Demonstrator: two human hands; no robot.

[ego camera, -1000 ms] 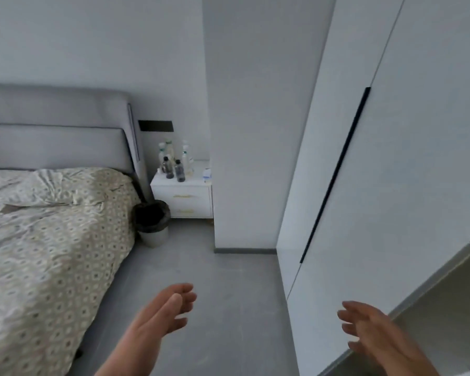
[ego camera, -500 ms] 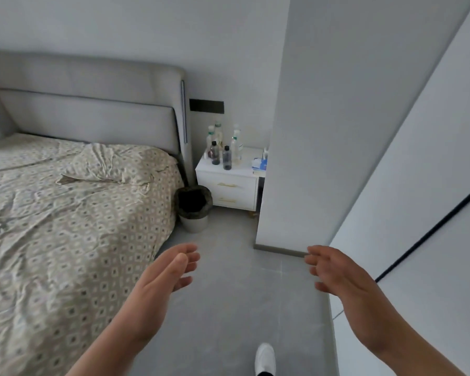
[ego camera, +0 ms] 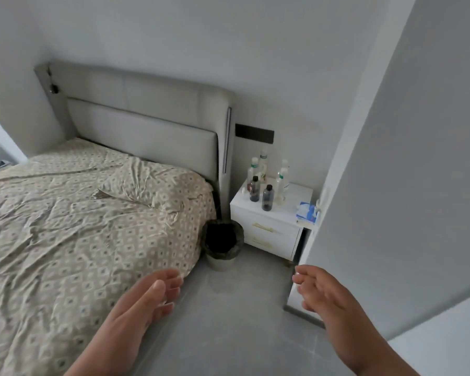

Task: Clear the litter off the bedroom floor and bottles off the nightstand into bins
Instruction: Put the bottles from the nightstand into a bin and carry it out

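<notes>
The bottles [ego camera: 266, 183] stand upright in a tight cluster on the far left part of the white nightstand [ego camera: 272, 226], close to the wall and the padded grey headboard [ego camera: 147, 123]. Two short dark bottles [ego camera: 267, 198] with black caps stand at the front of the cluster; behind them are taller clear or pale bottles [ego camera: 280, 183], some with white caps and green bands, though their labels are too small to read. On the right part of the nightstand top, apart from the bottles, lies a blue and white tissue pack [ego camera: 306, 212]. The nightstand has two drawers with gold-coloured handles.

Just beside the nightstand, between it and the bed [ego camera: 73, 226], a round bin [ego camera: 223, 245] lined with a black bag stands on the grey floor [ego camera: 228, 321]. The bed is covered with a crumpled beige patterned sheet.

The left hand [ego camera: 144, 302] and the right hand [ego camera: 326, 297] are both held out low in front, above the floor, well short of the nightstand. The fingers of each are relaxed and loosely spread, holding nothing. A white wall corner [ego camera: 364, 185] juts in on the right, next to the nightstand.
</notes>
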